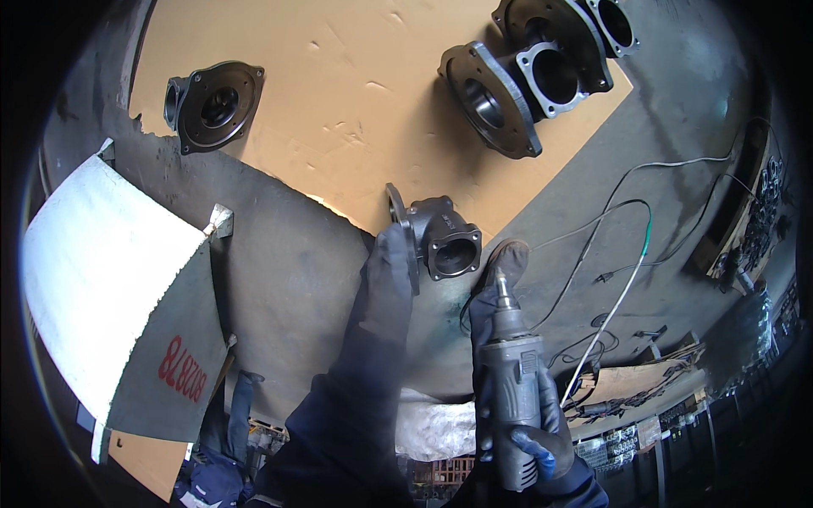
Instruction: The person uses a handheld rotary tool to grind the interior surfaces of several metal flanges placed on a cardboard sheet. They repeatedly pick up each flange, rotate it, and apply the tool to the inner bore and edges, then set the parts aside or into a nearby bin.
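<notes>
In my left hand (391, 254), gloved in dark cloth, the fingers are closed on the flange of a dark cast-metal pipe housing (442, 239). The housing sits by the cardboard edge, one round bolted port facing me. With my right hand (546, 449), in a dark glove with blue patches, I grip a grey die grinder (512, 381). Its narrow metal tip points up and away, apart from the housing and a little right of it. Part of the right hand is hidden behind the tool's body.
Brown cardboard (339, 110) carries another flanged casting (218, 106) at left and several grouped castings (533, 76) at upper right. A white-topped metal piece (110, 229) stands left. Cables (622, 254) trail across the grey surface at right. A dark rounded shape like a shoe (510, 256) lies beyond the grinder tip.
</notes>
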The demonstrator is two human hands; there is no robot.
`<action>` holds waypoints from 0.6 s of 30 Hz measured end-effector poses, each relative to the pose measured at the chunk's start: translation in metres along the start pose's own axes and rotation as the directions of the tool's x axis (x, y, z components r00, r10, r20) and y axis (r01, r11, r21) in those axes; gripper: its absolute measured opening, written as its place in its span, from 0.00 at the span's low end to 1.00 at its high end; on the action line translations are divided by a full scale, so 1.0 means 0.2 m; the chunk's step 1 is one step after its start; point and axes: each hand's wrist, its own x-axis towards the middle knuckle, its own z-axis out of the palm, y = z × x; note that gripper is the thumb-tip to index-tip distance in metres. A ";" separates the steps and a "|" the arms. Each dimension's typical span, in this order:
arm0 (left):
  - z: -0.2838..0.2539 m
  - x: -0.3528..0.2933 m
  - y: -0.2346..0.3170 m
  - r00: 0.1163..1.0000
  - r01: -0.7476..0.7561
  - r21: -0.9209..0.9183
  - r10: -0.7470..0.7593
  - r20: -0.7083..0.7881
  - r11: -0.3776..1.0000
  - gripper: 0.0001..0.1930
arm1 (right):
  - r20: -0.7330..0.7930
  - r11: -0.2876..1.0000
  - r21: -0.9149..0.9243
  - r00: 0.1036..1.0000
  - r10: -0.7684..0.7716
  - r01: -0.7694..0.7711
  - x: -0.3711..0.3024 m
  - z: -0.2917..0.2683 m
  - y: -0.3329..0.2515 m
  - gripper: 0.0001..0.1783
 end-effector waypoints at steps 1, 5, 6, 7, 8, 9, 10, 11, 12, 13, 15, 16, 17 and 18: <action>-0.03 0.02 -0.02 1.000 0.011 -0.015 -0.011 0.013 1.000 0.28 | 0.074 1.000 0.020 0.997 -0.014 0.013 0.03 0.02 0.00 0.64; -0.01 0.10 -0.11 0.978 -0.127 0.127 0.145 -0.149 0.984 0.28 | 0.001 0.991 -0.114 0.998 0.070 -0.069 0.08 0.13 0.00 0.64; 0.01 0.10 -0.13 0.953 -0.206 0.179 0.239 -0.184 0.962 0.28 | 0.004 0.995 -0.075 0.997 0.073 -0.072 0.09 0.15 -0.01 0.64; 0.03 0.10 -0.14 0.950 -0.203 0.136 0.229 -0.212 0.970 0.28 | 0.005 0.993 -0.082 0.997 0.080 -0.080 0.11 0.18 -0.02 0.64; 0.05 0.09 -0.14 0.946 -0.200 0.090 0.216 -0.240 0.976 0.28 | 0.004 0.992 -0.091 0.996 0.088 -0.088 0.12 0.19 -0.03 0.64; 0.06 0.08 -0.14 0.939 -0.230 0.047 0.234 -0.253 0.972 0.28 | 0.002 0.990 -0.101 0.995 0.097 -0.097 0.13 0.21 -0.04 0.65; 0.07 0.07 -0.13 0.947 -0.180 0.025 0.180 -0.267 0.983 0.28 | 0.063 0.986 -0.091 0.987 0.145 -0.139 0.14 0.21 -0.07 0.62; 0.07 0.06 -0.11 0.951 -0.165 0.009 0.161 -0.262 0.986 0.29 | 0.061 0.988 -0.084 0.989 0.131 -0.126 0.15 0.23 -0.08 0.62; 0.07 0.06 -0.10 0.950 -0.172 0.008 0.168 -0.263 0.985 0.29 | 0.059 0.991 -0.076 0.991 0.118 -0.113 0.16 0.24 -0.08 0.62; 0.07 0.06 -0.08 0.960 -0.112 -0.020 0.103 -0.261 0.994 0.29 | 0.058 0.993 -0.069 0.993 0.105 -0.101 0.17 0.25 -0.09 0.63; 0.07 0.05 -0.06 0.961 -0.025 -0.010 0.022 -0.276 1.000 0.29 | 0.036 0.992 -0.066 0.993 0.110 -0.108 0.18 0.28 -0.10 0.63; 0.07 0.05 -0.05 0.962 -0.058 -0.037 0.046 -0.269 0.998 0.29 | -0.002 0.990 -0.109 0.996 0.092 -0.092 0.19 0.29 -0.10 0.63; 0.07 0.05 -0.04 0.960 -0.076 -0.024 0.067 -0.271 0.997 0.29 | -0.022 0.987 -0.147 0.998 0.066 -0.068 0.19 0.31 -0.10 0.64; 0.07 0.05 -0.04 0.960 -0.101 0.032 0.106 -0.261 0.994 0.29 | -0.055 0.982 -0.163 0.995 0.083 -0.091 0.20 0.33 -0.10 0.63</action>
